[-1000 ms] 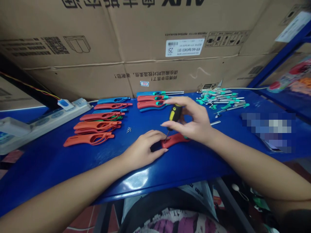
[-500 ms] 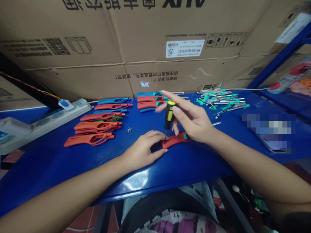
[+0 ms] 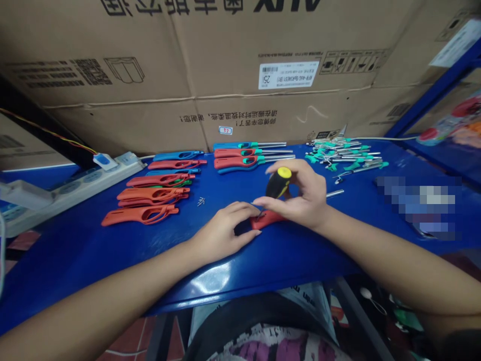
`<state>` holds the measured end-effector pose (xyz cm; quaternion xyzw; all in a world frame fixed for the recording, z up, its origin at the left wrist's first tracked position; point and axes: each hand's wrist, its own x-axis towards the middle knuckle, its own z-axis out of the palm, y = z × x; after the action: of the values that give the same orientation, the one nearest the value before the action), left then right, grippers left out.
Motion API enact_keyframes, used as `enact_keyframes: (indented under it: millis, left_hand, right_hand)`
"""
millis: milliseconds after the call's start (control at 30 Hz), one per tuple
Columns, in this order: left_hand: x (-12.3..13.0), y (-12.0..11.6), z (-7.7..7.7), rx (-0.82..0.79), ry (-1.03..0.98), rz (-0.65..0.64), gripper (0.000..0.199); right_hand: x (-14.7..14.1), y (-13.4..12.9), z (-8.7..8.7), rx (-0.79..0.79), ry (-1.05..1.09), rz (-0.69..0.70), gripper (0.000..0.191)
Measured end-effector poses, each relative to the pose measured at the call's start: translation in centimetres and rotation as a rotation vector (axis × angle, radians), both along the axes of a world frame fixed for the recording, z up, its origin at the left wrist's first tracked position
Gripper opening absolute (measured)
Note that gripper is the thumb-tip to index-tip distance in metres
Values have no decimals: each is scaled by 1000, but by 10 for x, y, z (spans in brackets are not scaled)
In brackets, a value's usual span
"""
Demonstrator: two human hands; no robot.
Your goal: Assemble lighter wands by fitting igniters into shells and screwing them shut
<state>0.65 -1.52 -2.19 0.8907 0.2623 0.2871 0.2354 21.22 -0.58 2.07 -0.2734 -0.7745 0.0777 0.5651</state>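
Although the printed cardboard (image 3: 225, 55) rises like a backboard behind the blue table (image 3: 300, 260), I cannot tell whether it encloses anything. Loose on that surface, handle shells (image 3: 130, 216) lie in a row and teal-and-metal parts (image 3: 343, 152) in a heap, presumably grouped for easy reach. The left hand (image 3: 221, 230) pinches one end of a red handle (image 3: 266, 219) on the table, probably steadying it against twisting; the right hand's (image 3: 306, 200) fingers wrap a tilted screwdriver (image 3: 276, 185), its tip at that end. Tiny screws (image 3: 201, 201) lie near the left hand.
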Motion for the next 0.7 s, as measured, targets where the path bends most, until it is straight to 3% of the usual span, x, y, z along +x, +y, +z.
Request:
enact_keyframes:
  millis: [133, 233, 267, 400, 467, 533, 600, 700]
  left_hand:
    - [0, 1, -2, 9, 4, 3, 27]
    - [0, 1, -2, 10, 0, 1, 27]
    - [0, 1, -2, 7, -1, 1, 27]
    - [1, 1, 0, -14, 12, 8, 26]
    - [1, 0, 0, -13, 9, 7, 27]
    - [1, 0, 1, -6, -5, 4, 26]
    - [1, 0, 1, -13, -9, -2, 26]
    - [1, 1, 1, -41, 0, -11, 24]
  right_hand:
    - [1, -3, -4, -24, -3, 22, 49]
    - [5, -3, -2, 222, -69, -21, 47]
    - [7, -4, 0, 228, -104, -6, 42]
    - [10, -6, 13, 3, -226, 95, 41]
    - [12, -6, 16, 117, -228, 14, 34]
    - [14, -5, 17, 347, -230, -108, 25]
    - [15, -3, 17, 429, -249, -129, 26]
    - [11, -3, 18, 170, -252, 15, 37]
